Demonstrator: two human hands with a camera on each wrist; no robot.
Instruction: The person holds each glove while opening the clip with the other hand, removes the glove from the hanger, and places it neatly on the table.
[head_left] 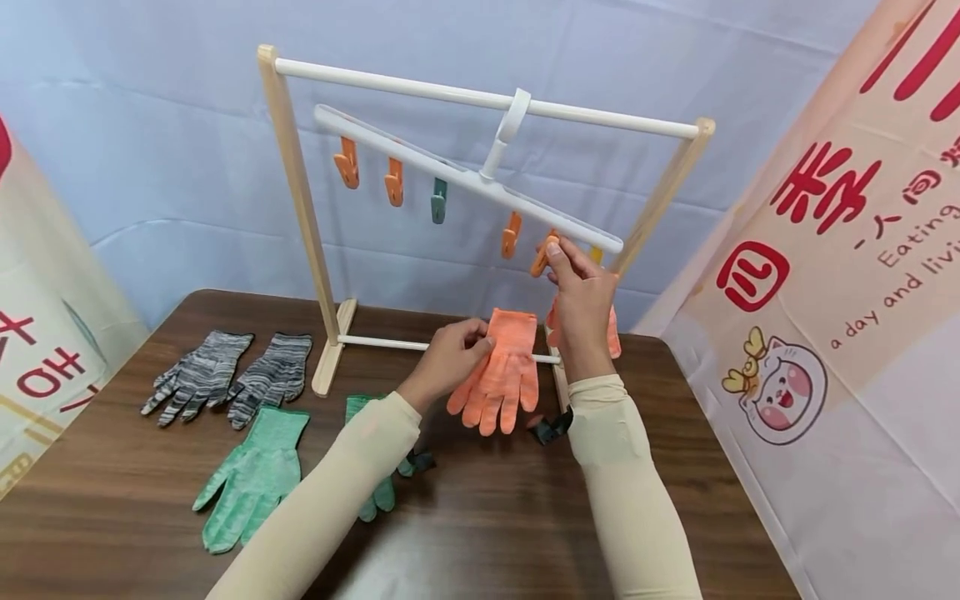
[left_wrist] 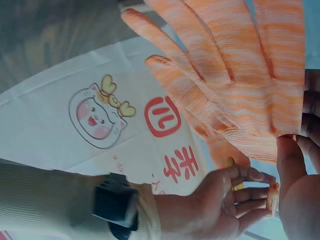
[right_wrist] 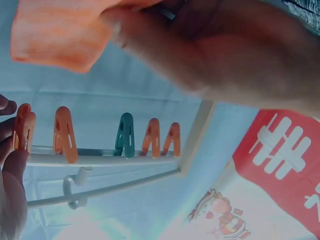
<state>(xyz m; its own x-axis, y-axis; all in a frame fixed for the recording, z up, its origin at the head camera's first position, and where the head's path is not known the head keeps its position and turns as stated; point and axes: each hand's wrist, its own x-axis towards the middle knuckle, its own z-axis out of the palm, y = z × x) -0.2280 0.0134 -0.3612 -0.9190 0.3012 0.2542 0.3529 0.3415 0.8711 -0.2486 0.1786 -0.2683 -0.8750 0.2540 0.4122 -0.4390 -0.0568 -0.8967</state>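
My left hand [head_left: 450, 358] pinches an orange knit glove [head_left: 504, 379] near its cuff; the glove's fingers point down. Above it, my right hand [head_left: 585, 304] pinches an orange clothespin [head_left: 542, 260] near the low right end of a tilted white hanger [head_left: 420, 156]. Cuff and clothespin stand apart. Behind the right hand, partly hidden, another orange glove [head_left: 613, 332] hangs below a yellow clothespin [head_left: 596, 254]. In the right wrist view, thumb and fingers press the orange clothespin [right_wrist: 23, 131] from both sides. The left wrist view shows the held glove [left_wrist: 235, 60] up close.
The hanger hooks over the white top bar [head_left: 390, 82] of a wooden stand [head_left: 296, 183]. It also carries several orange clothespins [head_left: 393, 183] and a green clothespin [head_left: 438, 202]. Grey striped gloves [head_left: 198, 375] and green gloves [head_left: 258, 471] lie on the brown table [head_left: 465, 533].
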